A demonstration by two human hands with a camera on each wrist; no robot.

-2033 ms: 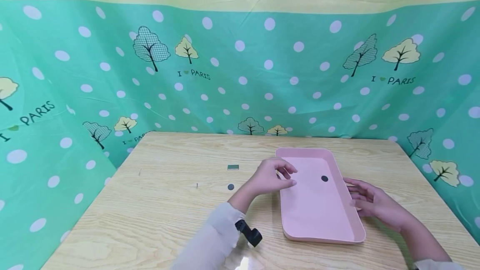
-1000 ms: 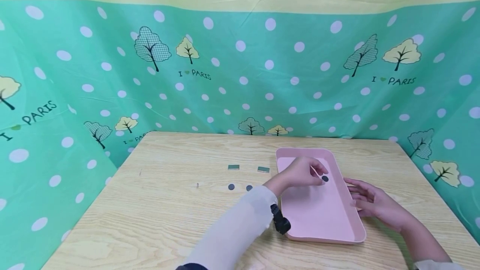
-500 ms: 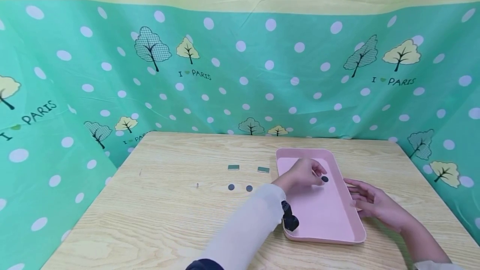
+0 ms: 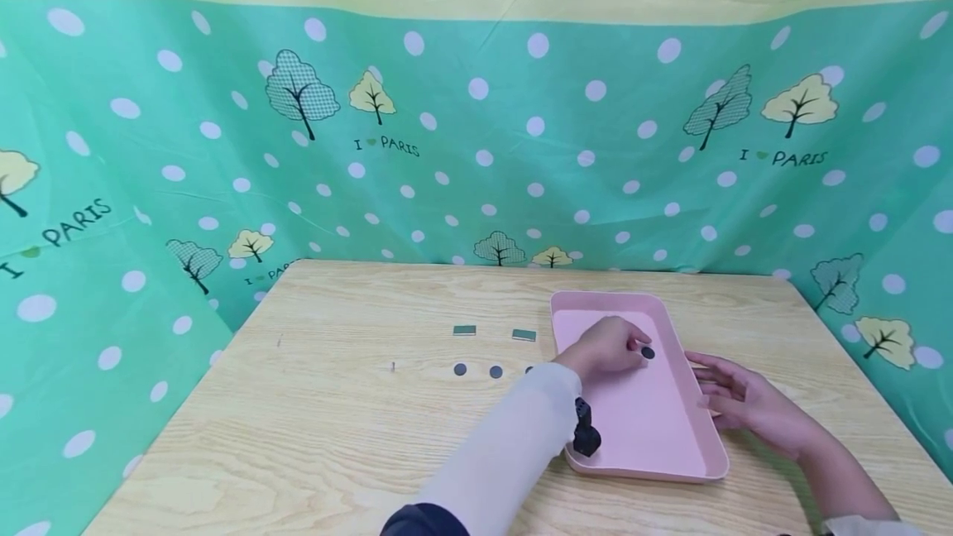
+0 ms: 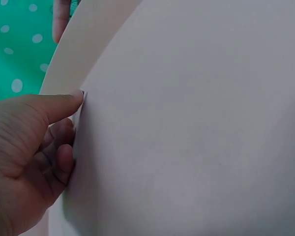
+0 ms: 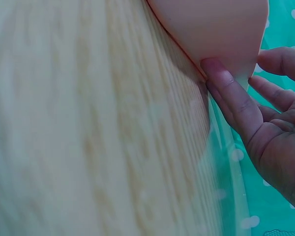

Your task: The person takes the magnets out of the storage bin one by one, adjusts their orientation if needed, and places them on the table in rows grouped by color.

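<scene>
A pink shallow tray (image 4: 640,437) lies right of centre on the table. My left hand (image 4: 606,346) reaches over its left side, with curled fingers and thumb tip at a small black disc (image 4: 648,352) on the tray floor. In the left wrist view, the thumb of my left hand (image 5: 24,152) meets a thin dark edge of the disc (image 5: 83,92); the rest of the disc is hidden. My right hand (image 4: 763,408) rests against the tray's right outer wall. In the right wrist view, its relaxed fingers (image 6: 233,93) touch that pink wall (image 6: 214,29).
Left of the tray, two small green rectangular pieces (image 4: 465,330) lie in a row. Nearer me are dark discs (image 4: 495,371), one partly covered by the left sleeve (image 4: 514,420). A tiny object (image 4: 393,366) lies farther left. A patterned green curtain (image 4: 447,147) hangs behind the table.
The left hand has moved right and farther into the tray, to the black disc. More pieces on the table have come into sight behind the arm. The right hand has stayed at the tray wall.
</scene>
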